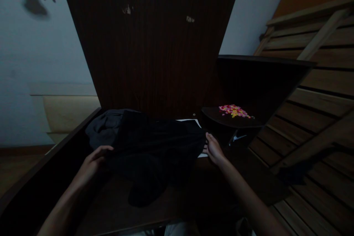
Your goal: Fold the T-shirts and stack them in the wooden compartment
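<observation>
Dark cloth (160, 151): lay at lower middle.
Right hand (212, 147): fingers closed, pinching the cloth's right edge.
Left hand (93, 161): fingers bent at its left side (grip was too dark to tell).

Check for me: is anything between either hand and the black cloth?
Nothing visible. The right hand pinches the cloth at its right edge; the left hand is at its left side. The white sheet shows behind it.

one view, worn on the head: looks forward, tipped down over the desk (110, 206) from its near edge. left hand (94, 159) and right hand (214, 148) close, below mid-frame. dark upright panel (157, 59) ahead, farther off; slatted wood (326, 77) slants up right side.
</observation>
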Available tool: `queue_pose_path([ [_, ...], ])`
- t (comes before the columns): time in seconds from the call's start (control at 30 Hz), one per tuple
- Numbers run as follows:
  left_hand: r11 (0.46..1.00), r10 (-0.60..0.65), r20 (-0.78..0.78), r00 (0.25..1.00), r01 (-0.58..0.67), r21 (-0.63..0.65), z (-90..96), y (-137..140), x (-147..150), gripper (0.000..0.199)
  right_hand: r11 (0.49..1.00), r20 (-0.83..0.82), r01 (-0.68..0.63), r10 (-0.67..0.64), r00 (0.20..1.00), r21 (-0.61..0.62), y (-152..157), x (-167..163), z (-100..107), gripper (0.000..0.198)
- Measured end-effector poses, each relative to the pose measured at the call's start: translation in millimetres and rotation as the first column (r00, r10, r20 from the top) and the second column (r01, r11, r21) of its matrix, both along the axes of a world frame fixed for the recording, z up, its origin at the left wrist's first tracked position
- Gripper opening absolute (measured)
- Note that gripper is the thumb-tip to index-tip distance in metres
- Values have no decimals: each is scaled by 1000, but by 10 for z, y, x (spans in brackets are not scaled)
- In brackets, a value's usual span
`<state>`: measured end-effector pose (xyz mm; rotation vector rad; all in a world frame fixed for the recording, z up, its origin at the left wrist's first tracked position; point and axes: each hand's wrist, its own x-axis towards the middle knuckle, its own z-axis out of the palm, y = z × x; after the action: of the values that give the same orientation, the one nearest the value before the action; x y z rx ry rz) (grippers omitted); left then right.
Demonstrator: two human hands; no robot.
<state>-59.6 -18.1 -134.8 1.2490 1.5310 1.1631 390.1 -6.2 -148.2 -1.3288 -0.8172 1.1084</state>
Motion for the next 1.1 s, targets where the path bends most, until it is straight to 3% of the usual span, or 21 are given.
queue_pose_path([
  [0.13,988,-153,-58,987,153,-15,36,-49,98,52,969,94,-239,244,965,-68,-146,-91,-29,50],
  [0.27,969,-241,-117,963,245,18,100,-106,173,67,949,173,-316,314,934,-16,-225,-143,-44,83],
  [0.37,981,-143,-178,974,163,106,88,-79,126,65,955,149,-288,294,944,-66,-195,-56,-38,83],
  [0.47,983,26,-168,985,5,181,25,-6,39,61,972,90,-229,232,968,-49,-123,100,-14,69],
  [0.53,984,69,-124,990,-47,171,-14,34,3,58,983,76,-180,181,980,-30,-80,181,-1,56],
  [0.63,997,38,-75,996,-33,71,-26,49,7,56,987,124,-158,157,980,-1,-62,212,-7,43],
  [0.73,1000,-22,-92,996,23,11,-9,39,71,56,970,225,-240,228,947,26,-107,171,-36,51],
  [0.87,995,-31,-268,963,55,84,-38,66,177,77,921,372,-387,348,860,33,-189,161,-52,79],
  [0.97,977,-61,-277,959,114,178,-31,90,202,89,908,458,-419,360,813,31,-234,231,-25,80],
  [1.1,990,-95,-112,989,106,94,123,57,156,84,908,318,-417,407,856,-39,-283,365,9,70],
])
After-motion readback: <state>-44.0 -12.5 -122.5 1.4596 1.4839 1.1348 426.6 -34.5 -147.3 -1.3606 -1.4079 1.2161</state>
